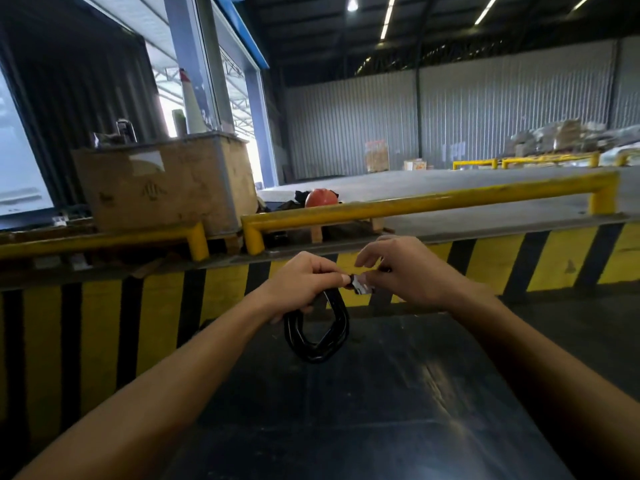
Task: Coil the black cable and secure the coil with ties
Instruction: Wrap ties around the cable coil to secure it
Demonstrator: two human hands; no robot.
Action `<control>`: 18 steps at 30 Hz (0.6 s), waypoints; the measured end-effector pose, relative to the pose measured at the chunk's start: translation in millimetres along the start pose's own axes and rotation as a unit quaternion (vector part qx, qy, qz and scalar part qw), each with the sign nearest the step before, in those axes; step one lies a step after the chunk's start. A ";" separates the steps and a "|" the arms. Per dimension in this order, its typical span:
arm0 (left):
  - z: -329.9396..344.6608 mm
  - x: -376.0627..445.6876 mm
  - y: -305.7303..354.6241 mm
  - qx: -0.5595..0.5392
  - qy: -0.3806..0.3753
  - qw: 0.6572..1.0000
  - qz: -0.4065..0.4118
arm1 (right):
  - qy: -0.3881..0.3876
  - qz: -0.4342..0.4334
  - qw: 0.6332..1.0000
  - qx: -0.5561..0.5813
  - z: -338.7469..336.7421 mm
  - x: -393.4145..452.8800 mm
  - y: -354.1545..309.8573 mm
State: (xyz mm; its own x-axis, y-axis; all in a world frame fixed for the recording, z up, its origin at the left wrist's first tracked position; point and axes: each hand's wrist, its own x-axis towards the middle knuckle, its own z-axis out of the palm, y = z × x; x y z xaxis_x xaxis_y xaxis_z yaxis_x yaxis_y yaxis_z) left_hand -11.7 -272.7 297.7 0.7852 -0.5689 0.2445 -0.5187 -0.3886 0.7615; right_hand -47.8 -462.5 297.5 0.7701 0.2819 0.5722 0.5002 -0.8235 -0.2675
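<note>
Head view shows your left hand (pixel 304 282) with its grip closed around the top of the coiled black cable (pixel 317 336), whose loops hang below your fist above the dark surface (pixel 398 393). Just to the right, your right hand (pixel 405 271) pinches a small black-and-white piece (pixel 360 285) at the coil's top, fingertips closed on it.

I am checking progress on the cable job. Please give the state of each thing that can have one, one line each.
cable: coiled, hanging in the air from the left hand.
tie: at the top of the coil, pinched between both hands; fastened or not, cannot tell.
left hand: closed on the coil.
right hand: fingertips pinching the tie.
helmet: lying behind the yellow rail.
</note>
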 end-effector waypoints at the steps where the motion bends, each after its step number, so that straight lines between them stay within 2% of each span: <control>1: 0.1 1.9 1.0 -0.018 0.017 1.000 0.001 | 0.041 0.000 0.999 0.006 3.5 -2.1 1.7; 2: 0.1 3.3 2.1 -0.032 0.031 0.999 0.000 | 0.060 -0.002 0.998 0.015 7.5 -3.9 3.0; 4: 1.7 5.1 5.0 -0.045 0.041 0.998 0.002 | 0.051 -0.009 0.998 0.022 15.3 -7.6 4.7; 7: 5.7 6.1 9.2 -0.046 0.038 0.998 0.011 | 0.056 -0.030 0.998 -0.001 21.7 -11.8 7.2; 10: 8.4 7.0 13.4 -0.029 0.044 0.998 0.029 | 0.067 -0.062 0.996 0.022 19.1 -13.4 10.8; 14: 8.5 7.2 19.3 0.059 0.053 0.995 0.067 | 0.030 -0.049 0.994 0.091 9.0 -14.7 20.6; 18: 13.7 6.3 20.3 0.067 0.048 0.993 0.082 | 0.007 -0.013 0.978 0.208 6.0 -21.5 29.6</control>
State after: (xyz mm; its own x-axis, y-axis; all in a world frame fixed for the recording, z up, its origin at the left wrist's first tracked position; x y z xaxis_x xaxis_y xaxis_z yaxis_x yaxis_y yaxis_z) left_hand -21.9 -294.1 306.5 0.7115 -0.5630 0.4204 -0.6778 -0.3923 0.6218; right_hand -47.2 -489.9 272.6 0.7513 0.2901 0.5929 0.6391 -0.5440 -0.5437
